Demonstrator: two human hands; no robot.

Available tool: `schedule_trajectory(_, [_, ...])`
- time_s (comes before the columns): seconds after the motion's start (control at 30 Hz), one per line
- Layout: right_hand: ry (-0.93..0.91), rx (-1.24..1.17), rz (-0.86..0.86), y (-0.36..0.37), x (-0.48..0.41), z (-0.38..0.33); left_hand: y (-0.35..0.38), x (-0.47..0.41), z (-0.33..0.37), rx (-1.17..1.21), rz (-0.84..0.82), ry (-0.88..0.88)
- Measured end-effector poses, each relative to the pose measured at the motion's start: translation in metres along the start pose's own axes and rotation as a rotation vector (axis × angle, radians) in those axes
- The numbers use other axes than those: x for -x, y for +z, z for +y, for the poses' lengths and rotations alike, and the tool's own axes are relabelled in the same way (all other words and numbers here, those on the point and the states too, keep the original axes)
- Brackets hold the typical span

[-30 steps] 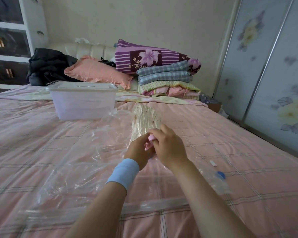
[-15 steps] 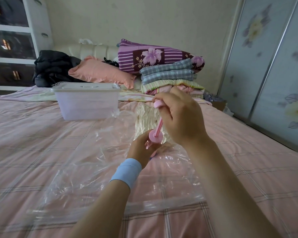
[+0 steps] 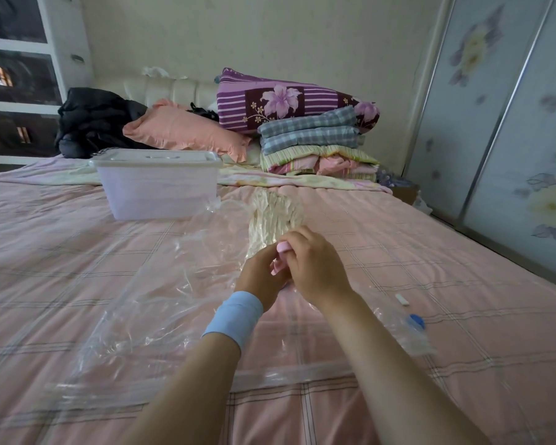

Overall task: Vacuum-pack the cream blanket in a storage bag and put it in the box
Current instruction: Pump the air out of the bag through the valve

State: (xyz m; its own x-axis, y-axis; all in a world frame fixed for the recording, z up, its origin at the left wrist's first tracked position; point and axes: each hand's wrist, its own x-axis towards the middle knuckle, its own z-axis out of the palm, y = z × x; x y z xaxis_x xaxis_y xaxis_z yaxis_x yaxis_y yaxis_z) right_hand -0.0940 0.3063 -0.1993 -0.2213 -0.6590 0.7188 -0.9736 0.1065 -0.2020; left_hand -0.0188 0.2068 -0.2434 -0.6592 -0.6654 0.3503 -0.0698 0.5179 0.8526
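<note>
Bed is carrying the storage bag, cream blanket lying inside just beyond the hands. Left hand and right hand are together, gripping the pink pump. Probably extracting air; next is calling for a steady handle pull.

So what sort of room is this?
Most likely a home bedroom: a wide bed with a pink checked cover, a pink pillow and a stack of folded bedding at its head, and flower-printed sliding wardrobe doors along the right.
</note>
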Motion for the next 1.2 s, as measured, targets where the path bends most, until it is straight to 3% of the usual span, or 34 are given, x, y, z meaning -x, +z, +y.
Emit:
schedule_trajectory(0.2, [-0.05, -0.046, 0.06, -0.038, -0.02, -0.017, -0.001, 0.003, 0.007, 0.086, 0.03, 0.032])
schedule_trajectory(0.4, [-0.17, -0.092, 0.293, -0.107, -0.048, -0.052, -0.006, 0.005, 0.006, 0.143, 0.042, 0.036])
schedule_trajectory(0.63, [-0.254, -0.061, 0.394, -0.074, -0.037, -0.048, -0.01, 0.005, 0.007, 0.092, -0.013, 0.029])
schedule_trajectory(0.83, [0.01, -0.066, -0.029, -0.003, -0.002, -0.003, -0.012, 0.007, 0.014, 0.027, -0.007, 0.003])
schedule_trajectory(1.0, [0.074, -0.233, 0.005, 0.011, 0.001, 0.006, -0.018, 0.002, 0.024, 0.006, -0.016, 0.023])
schedule_trajectory(1.2, [0.439, -0.555, 0.074, 0.026, 0.009, 0.012, -0.025, -0.009, 0.008, -0.138, -0.172, 0.052])
